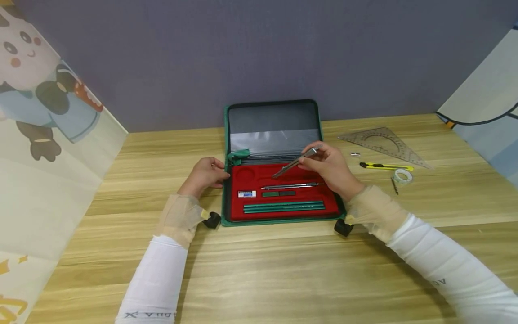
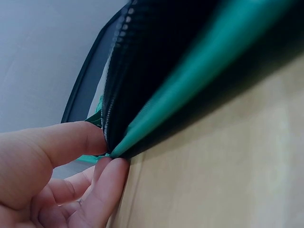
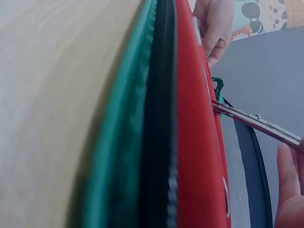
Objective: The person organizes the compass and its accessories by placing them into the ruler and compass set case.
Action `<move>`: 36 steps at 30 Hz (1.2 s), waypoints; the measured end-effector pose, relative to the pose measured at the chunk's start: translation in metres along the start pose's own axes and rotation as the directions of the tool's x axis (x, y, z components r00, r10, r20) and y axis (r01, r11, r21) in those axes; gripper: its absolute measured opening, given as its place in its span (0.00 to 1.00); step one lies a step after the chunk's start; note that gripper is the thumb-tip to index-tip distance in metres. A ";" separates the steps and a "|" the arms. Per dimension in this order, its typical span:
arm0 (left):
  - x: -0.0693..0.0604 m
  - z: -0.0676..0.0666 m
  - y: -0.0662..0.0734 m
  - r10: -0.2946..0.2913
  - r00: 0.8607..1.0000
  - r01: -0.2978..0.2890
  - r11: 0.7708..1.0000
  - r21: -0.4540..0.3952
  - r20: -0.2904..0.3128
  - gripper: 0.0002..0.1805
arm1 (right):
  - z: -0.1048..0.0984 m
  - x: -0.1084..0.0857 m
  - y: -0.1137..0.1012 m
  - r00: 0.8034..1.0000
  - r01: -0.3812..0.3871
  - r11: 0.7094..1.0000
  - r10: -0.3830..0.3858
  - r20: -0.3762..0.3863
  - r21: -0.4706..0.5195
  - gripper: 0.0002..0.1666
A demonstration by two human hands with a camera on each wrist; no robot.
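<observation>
A green zip case [image 1: 226, 222] lies unfolded on the table, its red tray [image 1: 291, 215] facing up. My left hand [image 1: 206, 175] pinches the case's left edge between thumb and fingers; in the left wrist view the zipper [image 2: 108, 109] runs beside the thumb. Above the tray's upper right, my right hand [image 1: 328, 164] holds a silver drawing compass [image 1: 294, 163] tilted, its lower end pointing down-left at the tray. In the tray sit another slim metal drawing tool [image 1: 291, 186], an eraser [image 1: 247, 194], a small dark green stick [image 1: 278, 194] and green pencils [image 1: 283, 207].
Right of the case lie a clear set square [image 1: 384, 141], a yellow utility knife [image 1: 386, 167], a roll of tape [image 1: 403, 176], a small metal piece [image 1: 355, 154] and a thin dark rod [image 1: 394, 186]. A grey partition [image 1: 182, 67] stands behind the table.
</observation>
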State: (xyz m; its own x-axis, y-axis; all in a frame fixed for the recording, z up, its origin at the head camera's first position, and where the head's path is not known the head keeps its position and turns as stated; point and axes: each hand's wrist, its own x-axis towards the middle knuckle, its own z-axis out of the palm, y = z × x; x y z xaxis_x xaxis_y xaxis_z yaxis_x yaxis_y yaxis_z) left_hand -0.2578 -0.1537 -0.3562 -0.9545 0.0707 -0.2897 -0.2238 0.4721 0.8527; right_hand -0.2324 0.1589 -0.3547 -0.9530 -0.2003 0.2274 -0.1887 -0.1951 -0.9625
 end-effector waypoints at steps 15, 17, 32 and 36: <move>0.000 -0.001 0.000 0.004 1.000 -0.004 1.000 0.002 -0.005 0.20 | 0.006 0.010 0.000 0.994 -0.077 0.907 0.102 0.038 -0.414 0.11; 0.000 -0.001 0.000 0.001 1.000 -0.001 1.000 0.004 -0.005 0.20 | 0.005 0.012 -0.001 0.991 -0.068 0.875 0.116 0.071 -0.479 0.14; 0.004 0.000 -0.002 -0.004 1.000 0.004 1.000 0.010 0.004 0.20 | -0.001 0.013 -0.014 0.929 0.301 0.460 0.056 0.365 -0.836 0.05; 0.003 0.000 -0.003 -0.002 1.000 0.002 1.000 0.003 0.007 0.20 | -0.001 0.013 -0.015 0.891 0.397 0.353 0.072 0.447 -0.847 0.05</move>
State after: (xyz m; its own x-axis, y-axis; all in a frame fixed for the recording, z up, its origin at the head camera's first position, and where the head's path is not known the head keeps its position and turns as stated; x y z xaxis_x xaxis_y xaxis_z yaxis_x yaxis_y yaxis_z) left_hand -0.2604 -0.1550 -0.3593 -0.9528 0.0757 -0.2941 -0.2249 0.4750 0.8508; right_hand -0.2419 0.1598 -0.3369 -0.7570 -0.6221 0.2001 -0.6457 0.6650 -0.3754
